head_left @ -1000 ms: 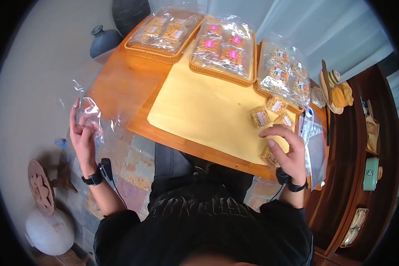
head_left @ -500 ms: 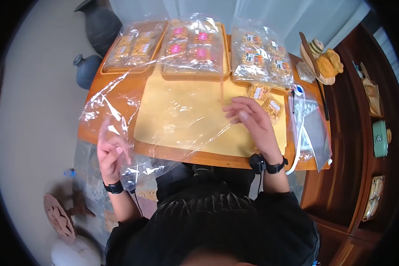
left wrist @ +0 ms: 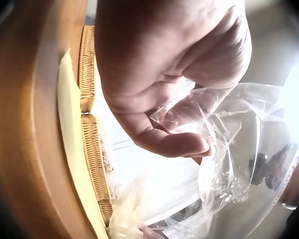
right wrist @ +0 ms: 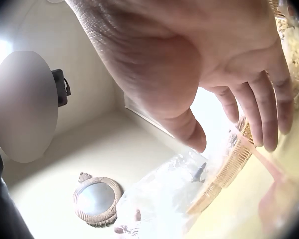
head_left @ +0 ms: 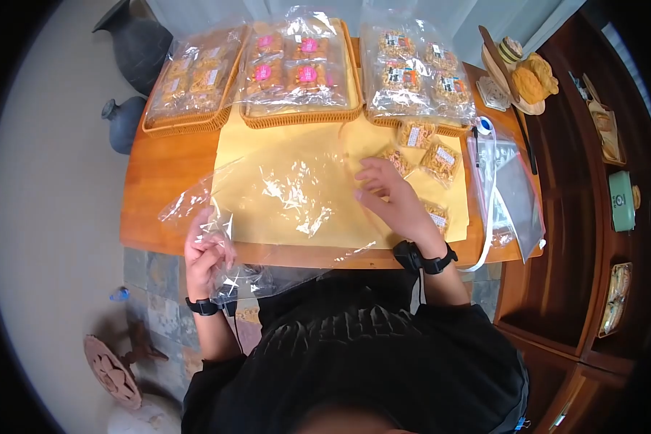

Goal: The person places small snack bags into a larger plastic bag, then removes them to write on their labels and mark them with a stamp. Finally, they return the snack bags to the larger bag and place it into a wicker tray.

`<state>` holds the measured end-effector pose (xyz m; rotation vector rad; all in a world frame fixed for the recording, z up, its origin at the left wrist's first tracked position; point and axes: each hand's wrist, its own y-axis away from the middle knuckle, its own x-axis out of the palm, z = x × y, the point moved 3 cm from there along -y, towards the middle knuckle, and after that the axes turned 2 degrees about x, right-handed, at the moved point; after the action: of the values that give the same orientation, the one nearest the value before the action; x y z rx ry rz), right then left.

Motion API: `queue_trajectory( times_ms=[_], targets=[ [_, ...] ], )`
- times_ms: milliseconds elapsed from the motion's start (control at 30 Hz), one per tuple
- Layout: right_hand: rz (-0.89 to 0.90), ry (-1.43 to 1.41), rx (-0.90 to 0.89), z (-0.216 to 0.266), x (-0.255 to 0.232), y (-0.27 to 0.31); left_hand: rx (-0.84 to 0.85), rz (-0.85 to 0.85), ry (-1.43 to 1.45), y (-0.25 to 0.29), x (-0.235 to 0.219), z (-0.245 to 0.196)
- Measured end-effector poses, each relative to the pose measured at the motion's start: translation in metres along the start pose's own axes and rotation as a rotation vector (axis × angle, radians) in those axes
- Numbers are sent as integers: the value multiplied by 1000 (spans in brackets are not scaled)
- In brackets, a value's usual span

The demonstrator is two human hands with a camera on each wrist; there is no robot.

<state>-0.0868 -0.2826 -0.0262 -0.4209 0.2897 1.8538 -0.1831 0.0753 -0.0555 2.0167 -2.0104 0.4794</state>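
A large clear plastic bag [head_left: 296,192] spreads over the near part of the yellow sheet [head_left: 249,152]. My left hand [head_left: 208,253] pinches the bag at its left end, and crumpled film [left wrist: 224,164] gathers beyond the thumb and fingers in the left wrist view. At the bag's right edge is my right hand [head_left: 390,197], thumb apart from fairly straight fingers [right wrist: 261,112] and nothing gripped. Several small packets of crispy snack lie beside it: one packet [head_left: 441,160] just right of the fingers, another packet [head_left: 435,215] beyond the wrist.
Along the table's back stand a left wicker basket [head_left: 188,124], a middle wicker basket [head_left: 304,116] and a right one [head_left: 419,126], each with bagged snacks. Flat clear bags [head_left: 506,195] and a white strap [head_left: 490,224] lie at right. Shelves [head_left: 557,246] stand beyond.
My left hand has carried the bag rightward from beyond the table's left edge to over the sheet. My right hand has moved left from the snack packets to the bag's edge.
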Motion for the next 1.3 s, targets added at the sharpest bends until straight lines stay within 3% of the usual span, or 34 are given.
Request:
queue_trajectory(
  times_ms=[67, 367, 467, 600, 700, 767, 800, 867, 1000, 1067, 1133, 1300],
  targets=[
    [86, -283, 112, -1, 5, 2, 73, 9, 39, 2, 2, -3],
    [16, -456, 2, 3, 13, 4, 188, 116, 141, 15, 15, -9],
    [4, -491, 68, 8, 15, 8, 237, 128, 55, 19, 23, -12],
    [-1, -474, 35, -2, 21, 6, 238, 219, 56, 23, 33, -18],
    [2, -231, -93, 0, 20, 7, 181, 289, 23, 23, 42, -23],
    [23, -483, 57, -3, 25, 9, 220, 360, -186, 23, 40, -23],
    [19, -483, 57, 0, 25, 10, 219, 363, -185, 26, 35, -20],
    [73, -744, 7, 10, 26, 11, 251, 241, -315, 31, 27, -17],
    [150, -858, 27, 11, 21, 16, 195, 296, -237, 22, 45, -24],
    [189, -896, 167, 17, 17, 21, 170, 235, 6, 18, 51, -26],
    [232, -842, 224, 12, 16, 22, 195, 288, 61, 21, 31, -14],
    [325, -493, 228, 11, 26, 23, 141, 133, 30, 17, 31, -14]
  ],
)
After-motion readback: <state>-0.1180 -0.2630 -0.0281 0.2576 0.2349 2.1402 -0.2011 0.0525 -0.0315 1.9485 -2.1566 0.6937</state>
